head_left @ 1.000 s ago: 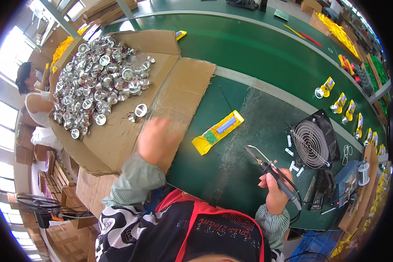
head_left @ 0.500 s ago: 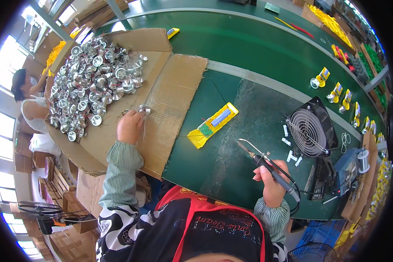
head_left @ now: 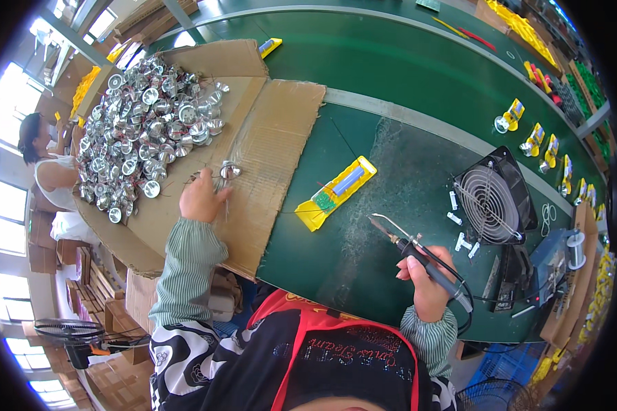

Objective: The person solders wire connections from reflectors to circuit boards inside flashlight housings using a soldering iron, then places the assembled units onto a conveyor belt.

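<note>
Reflector (head_left: 230, 170) on cardboard (head_left: 274, 147), just beyond and right of left hand (head_left: 201, 201), the nearer | left thumb and fingertips apart, any grip cannot tell | right hand (head_left: 430, 296) clamped on soldering iron (head_left: 443, 279) | yellow housing (head_left: 337, 193) between hands, slanting far-right

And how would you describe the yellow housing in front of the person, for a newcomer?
Start from the cardboard box of silvery cups at left. On the green bench, between its flap and the pointed tool in the right hand, lies the yellow housing. It shows a lilac cylinder and green board, and unlike its yellow neighbours, lies on the person's side of the pale strip.
</note>
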`<state>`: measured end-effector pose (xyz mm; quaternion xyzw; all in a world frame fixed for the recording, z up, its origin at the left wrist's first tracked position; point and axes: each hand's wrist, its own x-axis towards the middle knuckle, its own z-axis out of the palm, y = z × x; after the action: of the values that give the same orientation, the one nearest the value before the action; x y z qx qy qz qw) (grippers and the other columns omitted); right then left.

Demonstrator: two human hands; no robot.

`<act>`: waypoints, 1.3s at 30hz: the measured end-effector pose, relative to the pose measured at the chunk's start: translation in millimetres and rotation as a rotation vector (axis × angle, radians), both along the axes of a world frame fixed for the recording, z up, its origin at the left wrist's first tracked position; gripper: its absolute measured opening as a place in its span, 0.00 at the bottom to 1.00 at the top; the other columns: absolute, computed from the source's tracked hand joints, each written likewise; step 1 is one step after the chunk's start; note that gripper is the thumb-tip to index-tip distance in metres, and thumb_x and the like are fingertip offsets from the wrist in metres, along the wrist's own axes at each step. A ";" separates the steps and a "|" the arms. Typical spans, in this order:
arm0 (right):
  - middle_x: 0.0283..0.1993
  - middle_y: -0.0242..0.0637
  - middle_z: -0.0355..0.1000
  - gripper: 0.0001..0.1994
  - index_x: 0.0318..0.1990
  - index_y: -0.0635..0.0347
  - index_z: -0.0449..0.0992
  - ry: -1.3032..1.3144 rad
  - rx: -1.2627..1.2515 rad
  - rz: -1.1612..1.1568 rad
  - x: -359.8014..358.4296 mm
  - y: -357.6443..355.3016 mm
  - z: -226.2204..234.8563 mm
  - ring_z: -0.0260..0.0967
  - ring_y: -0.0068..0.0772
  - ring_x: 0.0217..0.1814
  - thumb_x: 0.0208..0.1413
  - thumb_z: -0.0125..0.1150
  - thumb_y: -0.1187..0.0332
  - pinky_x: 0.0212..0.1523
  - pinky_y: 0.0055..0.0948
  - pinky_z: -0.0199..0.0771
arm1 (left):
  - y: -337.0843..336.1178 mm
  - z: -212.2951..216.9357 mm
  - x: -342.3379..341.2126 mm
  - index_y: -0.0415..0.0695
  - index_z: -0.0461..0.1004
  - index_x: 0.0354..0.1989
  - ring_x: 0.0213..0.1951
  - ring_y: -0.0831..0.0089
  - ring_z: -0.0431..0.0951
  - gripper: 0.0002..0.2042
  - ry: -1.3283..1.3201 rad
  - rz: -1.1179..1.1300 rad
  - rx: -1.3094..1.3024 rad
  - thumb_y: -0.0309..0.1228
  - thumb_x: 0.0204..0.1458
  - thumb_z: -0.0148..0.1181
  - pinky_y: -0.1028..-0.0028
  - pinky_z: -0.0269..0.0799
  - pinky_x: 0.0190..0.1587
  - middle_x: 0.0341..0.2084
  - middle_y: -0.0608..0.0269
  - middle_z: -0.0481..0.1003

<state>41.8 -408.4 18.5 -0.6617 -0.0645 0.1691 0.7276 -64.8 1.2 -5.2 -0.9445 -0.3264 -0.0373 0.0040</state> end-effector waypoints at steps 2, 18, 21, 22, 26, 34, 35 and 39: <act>0.28 0.45 0.74 0.09 0.38 0.70 0.67 -0.008 0.008 0.021 0.3 0.1 -0.6 0.72 0.27 0.25 0.50 0.58 0.79 0.29 0.23 0.75 | -1.0 -3.1 2.4 0.44 0.67 0.43 0.33 0.55 0.76 0.19 0.043 0.040 0.061 0.40 0.45 0.59 0.58 0.70 0.34 0.28 0.53 0.75; 0.29 0.46 0.74 0.10 0.39 0.71 0.66 0.002 0.041 0.042 4.9 3.0 3.8 0.73 0.27 0.26 0.50 0.57 0.80 0.29 0.24 0.75 | -37.2 11.3 9.1 0.38 0.71 0.40 0.32 0.75 0.77 0.10 -0.488 -0.150 -0.735 0.20 0.49 0.53 0.77 0.71 0.37 0.28 0.61 0.77; 0.28 0.46 0.74 0.09 0.39 0.72 0.67 -0.014 0.025 0.070 6.5 8.9 7.2 0.73 0.27 0.26 0.50 0.57 0.79 0.29 0.23 0.75 | -55.6 10.7 18.2 0.34 0.70 0.40 0.35 0.81 0.73 0.08 -0.614 -0.134 -1.163 0.21 0.52 0.52 0.82 0.68 0.40 0.32 0.68 0.75; 0.28 0.45 0.74 0.09 0.38 0.72 0.67 -0.030 0.020 0.091 7.1 11.5 9.0 0.73 0.26 0.26 0.50 0.57 0.79 0.29 0.23 0.75 | -56.4 4.6 20.1 0.34 0.70 0.41 0.34 0.81 0.73 0.08 -0.609 -0.117 -1.192 0.21 0.52 0.53 0.83 0.68 0.38 0.31 0.67 0.75; 0.28 0.44 0.74 0.08 0.37 0.71 0.68 -0.045 0.016 0.125 8.5 19.1 10.5 0.73 0.25 0.26 0.50 0.58 0.78 0.28 0.22 0.75 | -71.5 1.6 35.4 0.36 0.71 0.39 0.29 0.82 0.72 0.07 -0.606 -0.072 -1.290 0.23 0.52 0.56 0.83 0.66 0.32 0.27 0.65 0.75; 0.28 0.42 0.74 0.08 0.37 0.71 0.69 -0.073 0.030 0.183 17.2 40.7 6.4 0.73 0.24 0.26 0.49 0.59 0.78 0.27 0.22 0.75 | -113.9 11.6 57.9 0.41 0.75 0.26 0.24 0.69 0.71 0.04 -0.370 -0.429 -0.596 0.28 0.46 0.62 0.73 0.66 0.27 0.17 0.62 0.69; 0.28 0.41 0.74 0.08 0.37 0.70 0.69 -0.037 0.047 0.193 19.0 43.5 5.4 0.73 0.23 0.26 0.49 0.59 0.78 0.27 0.22 0.75 | -117.2 10.0 59.8 0.41 0.75 0.26 0.24 0.69 0.71 0.04 -0.367 -0.427 -0.600 0.28 0.46 0.62 0.73 0.66 0.27 0.17 0.62 0.69; 0.28 0.41 0.74 0.08 0.36 0.70 0.69 0.003 0.054 0.229 25.0 52.8 -6.0 0.72 0.22 0.26 0.49 0.59 0.78 0.27 0.21 0.75 | -122.8 5.8 62.1 0.41 0.74 0.24 0.24 0.65 0.68 0.06 -0.290 -0.489 -0.515 0.29 0.43 0.64 0.67 0.64 0.28 0.15 0.62 0.69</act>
<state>66.8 -355.6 12.4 -0.6300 -0.1430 0.2501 0.7212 -2.7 -121.6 0.6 -0.9494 -0.0873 -0.0872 -0.2888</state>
